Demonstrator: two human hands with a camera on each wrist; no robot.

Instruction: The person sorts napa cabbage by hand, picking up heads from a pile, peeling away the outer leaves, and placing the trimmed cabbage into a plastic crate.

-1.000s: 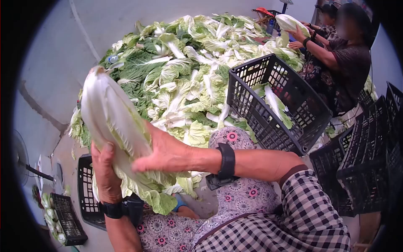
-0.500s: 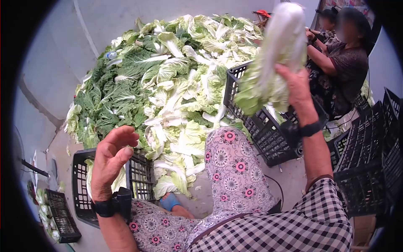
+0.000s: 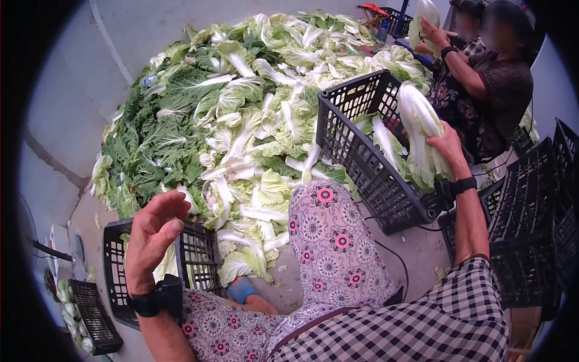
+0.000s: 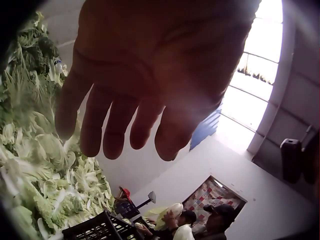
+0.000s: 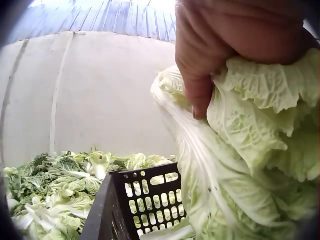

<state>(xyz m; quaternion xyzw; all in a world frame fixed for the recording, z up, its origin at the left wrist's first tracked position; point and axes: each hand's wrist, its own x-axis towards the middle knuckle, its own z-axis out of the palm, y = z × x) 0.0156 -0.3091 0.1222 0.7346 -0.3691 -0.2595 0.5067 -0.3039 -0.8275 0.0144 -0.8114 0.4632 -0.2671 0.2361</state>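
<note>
My right hand [image 3: 447,148] grips a long pale cabbage [image 3: 419,123] by its side, over the right end of a black crate [image 3: 368,161]. Another white-stemmed cabbage piece [image 3: 386,142] lies inside that crate. In the right wrist view the thumb of my right hand [image 5: 225,45] presses on the leafy part of the cabbage [image 5: 220,165], with the crate [image 5: 107,210] beyond. My left hand [image 3: 152,235] is raised, holding nothing, above a second black crate [image 3: 202,253] with leaves in it. The left wrist view shows the left hand [image 4: 150,65] with its fingers extended and apart.
A big heap of cabbage leaves [image 3: 241,133] lies in front against the wall. Stacked black crates [image 3: 518,223] stand at the right, and a small crate of cabbages [image 3: 93,314] at the lower left. Two people sit at the upper right, one [image 3: 506,90] with a hand on a cabbage.
Both hands held the cabbage at the left; the left hand let go, and the right hand carried it rightward, then lowered it toward the crate. The left hand has stayed raised.
</note>
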